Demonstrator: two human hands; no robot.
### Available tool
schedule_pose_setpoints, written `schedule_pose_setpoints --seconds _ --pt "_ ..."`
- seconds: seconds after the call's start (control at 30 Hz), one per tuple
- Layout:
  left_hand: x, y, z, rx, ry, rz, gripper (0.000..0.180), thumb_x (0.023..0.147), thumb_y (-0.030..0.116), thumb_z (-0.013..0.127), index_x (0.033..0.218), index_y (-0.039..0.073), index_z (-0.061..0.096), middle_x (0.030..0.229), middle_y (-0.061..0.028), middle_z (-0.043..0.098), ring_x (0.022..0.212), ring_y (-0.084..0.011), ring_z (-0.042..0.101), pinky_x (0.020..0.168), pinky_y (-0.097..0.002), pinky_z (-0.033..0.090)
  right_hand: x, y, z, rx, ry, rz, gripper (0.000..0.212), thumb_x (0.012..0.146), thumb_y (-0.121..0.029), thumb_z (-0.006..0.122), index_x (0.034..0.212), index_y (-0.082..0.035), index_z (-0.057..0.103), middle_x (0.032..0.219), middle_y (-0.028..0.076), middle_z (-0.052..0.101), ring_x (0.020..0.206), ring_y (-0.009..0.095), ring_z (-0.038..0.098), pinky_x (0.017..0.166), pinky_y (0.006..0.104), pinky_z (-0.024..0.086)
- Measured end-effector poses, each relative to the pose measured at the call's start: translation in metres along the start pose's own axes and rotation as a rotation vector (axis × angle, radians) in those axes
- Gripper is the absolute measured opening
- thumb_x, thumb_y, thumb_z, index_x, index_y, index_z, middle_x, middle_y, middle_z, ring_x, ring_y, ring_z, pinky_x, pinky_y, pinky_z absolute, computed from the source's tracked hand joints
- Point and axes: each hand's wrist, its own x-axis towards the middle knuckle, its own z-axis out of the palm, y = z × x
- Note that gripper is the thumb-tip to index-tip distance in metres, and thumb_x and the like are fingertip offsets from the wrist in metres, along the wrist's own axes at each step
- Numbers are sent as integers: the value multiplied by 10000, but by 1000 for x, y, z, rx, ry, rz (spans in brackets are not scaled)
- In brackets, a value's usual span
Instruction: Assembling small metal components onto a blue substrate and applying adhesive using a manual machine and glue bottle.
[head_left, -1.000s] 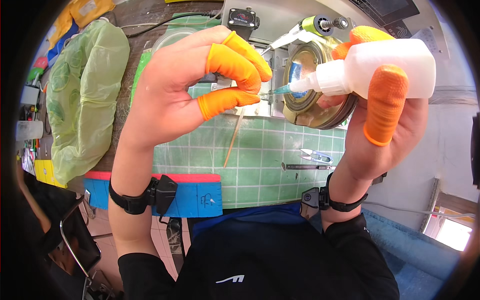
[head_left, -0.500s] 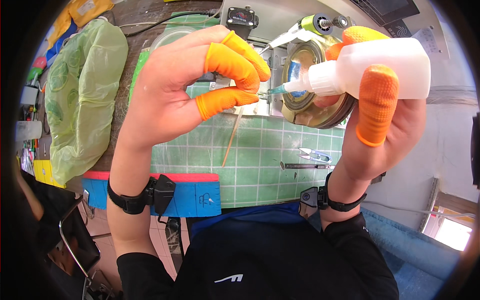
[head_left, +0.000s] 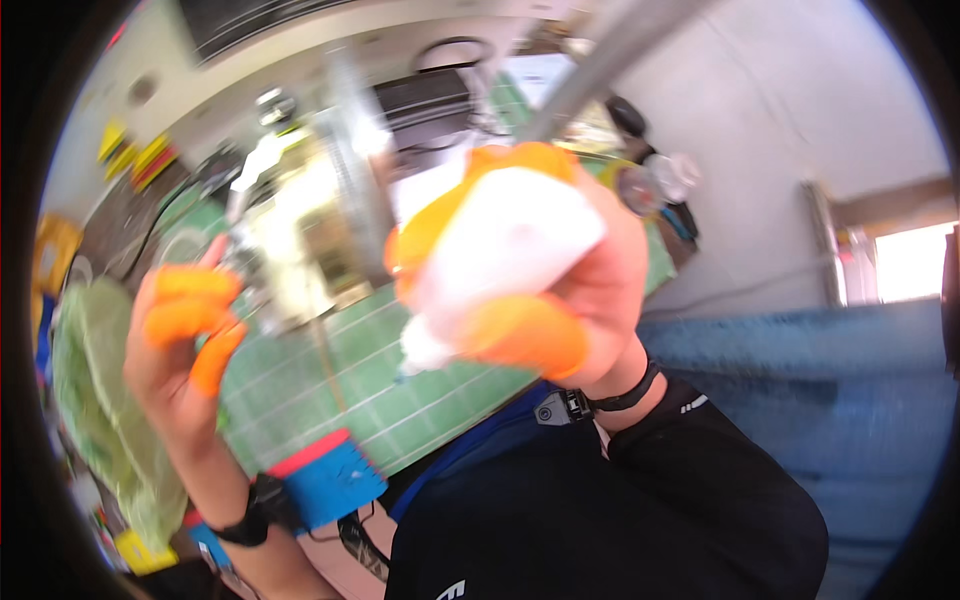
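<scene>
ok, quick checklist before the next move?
1. White plastic squeeze bottle held in the right hand: ok.
2. Bottle's narrow nozzle apart from the left hand: ok, it points down toward the green gridded mat.
3. Orange textured finger covers on both hands: ok, on several digits.
4. Small piece between left fingertips: cannot tell, blurred.
5. Nozzle free of drips: cannot tell.
6. Sharp view: not ok, motion blur.

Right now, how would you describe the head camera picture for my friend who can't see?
A right hand wearing orange finger covers holds a white bottle above a green mat. The left hand is curled, but blur hides whether it holds anything.
</scene>
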Motion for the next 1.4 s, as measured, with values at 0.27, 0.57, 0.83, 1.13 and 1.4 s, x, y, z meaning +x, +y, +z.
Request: schedule_pose_setpoints --seconds 0.27,0.57,0.83,1.13,1.4 --pt "-1 -14 -11 85 -53 23 101 866 8 661 929 -1 583 1063 -154 564 1039 -272 536 1111 -541 346 -74 -9 -233 -606 869 92 339 1021 -281 584 1160 23 635 903 71 682 658 78 549 614 218 459" --pt "-1 -5 -10 84 7 -9 118 844 0 684 918 -18 594 1015 -165 579 1007 -270 556 1127 -648 314 -92 23 -221 -906 469 579 430 861 -256 797 1185 -22 638 1065 75 689 845 127 637 724 275 511" --pt "4 3 1 83 0 16 137 831 -11 701 927 -20 603 968 -158 610 978 -267 579 1097 -633 363 -85 -29 -85 -648 -337 650 145 831 -82 740 967 -47 703 881 89 682 745 234 647 668 323 509" --pt "17 -2 2 -39 -39 156 160 798 -45 731 908 7 627 952 -128 647 963 -275 630 1058 -554 441 -97 3 -21 -845 -686 522 168 748 -2 677 882 -9 576 861 138 594 782 365 627 669 440 501" --pt "12 -3 0 -29 -10 180 172 789 -22 760 895 22 632 935 -116 689 900 -228 640 1017 -489 499 -41 -22 -15 -376 -899 707 215 723 -44 765 833 24 593 710 155 617 628 319 614 564 385 478"
